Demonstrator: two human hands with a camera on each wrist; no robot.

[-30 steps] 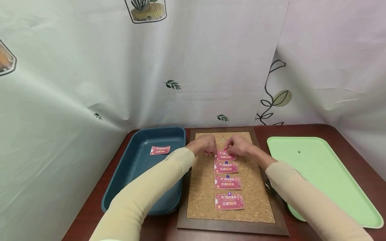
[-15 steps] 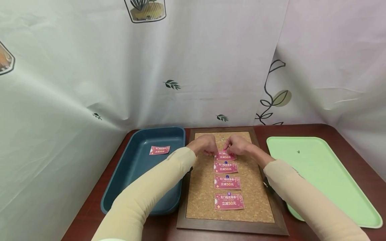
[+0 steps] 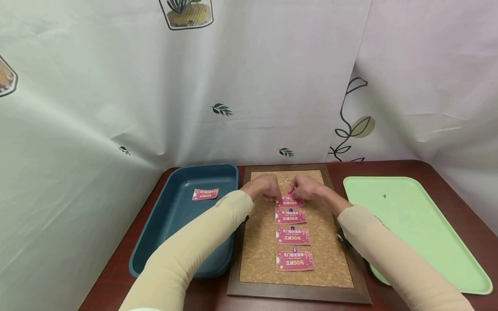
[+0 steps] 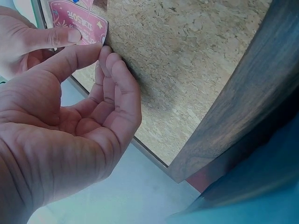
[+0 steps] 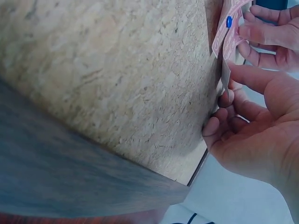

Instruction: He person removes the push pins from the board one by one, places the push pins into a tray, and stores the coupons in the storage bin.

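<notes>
At the far part of the cork board [image 3: 264, 255], both hands meet at the topmost pink paper coupon [image 3: 289, 202]. The left hand [image 3: 267, 187] pinches the left edge of this coupon between thumb and fingertip; the left wrist view has that corner [image 4: 99, 37] close up. From the other side the right hand [image 3: 306, 187] pinches its right edge [image 5: 227, 77]. A small pink bit [image 3: 289, 193] shows by the right fingertips, too small to identify. Below it three more coupons lie in a column: one [image 3: 290, 216], another [image 3: 293, 236] and the nearest [image 3: 295, 261], each with a pushpin at its top.
On the left a blue tray [image 3: 145, 242] holds one loose coupon [image 3: 205, 194]. To the right lies a light green tray [image 3: 424, 242] with a small dark speck on it. The board's brown wooden frame [image 3: 299, 293] rests on the dark red table [image 3: 105, 285]. A printed cloth hangs behind.
Both hands stay at the top coupon with hardly any movement. The whole head view has shifted very slightly to the left.
</notes>
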